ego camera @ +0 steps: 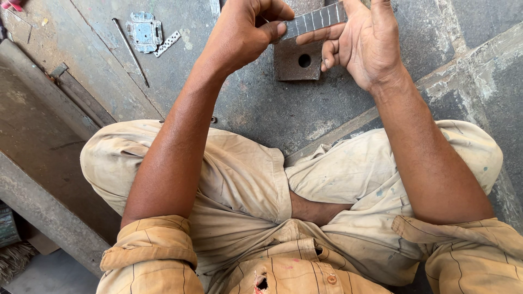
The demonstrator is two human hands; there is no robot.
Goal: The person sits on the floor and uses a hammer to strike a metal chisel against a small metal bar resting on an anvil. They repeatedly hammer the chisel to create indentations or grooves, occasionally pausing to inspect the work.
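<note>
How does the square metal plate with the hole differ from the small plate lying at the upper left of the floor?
The square plate is rusty brown, thick and plain, with one round hole; the small plate is pale grey, thinner, with an uneven outline and stamped cutouts. The square plate lies right under the left hand and right hand, which hold a flat metal strip above it; the small plate lies apart, beside a perforated strip and a thin rod. Both lie flat on the floor.

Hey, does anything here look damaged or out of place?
Yes: the shirt has a torn hole near its buttons. Otherwise both hands, left and right, grip a metal strip over a holed plate; nothing spilled.
</note>
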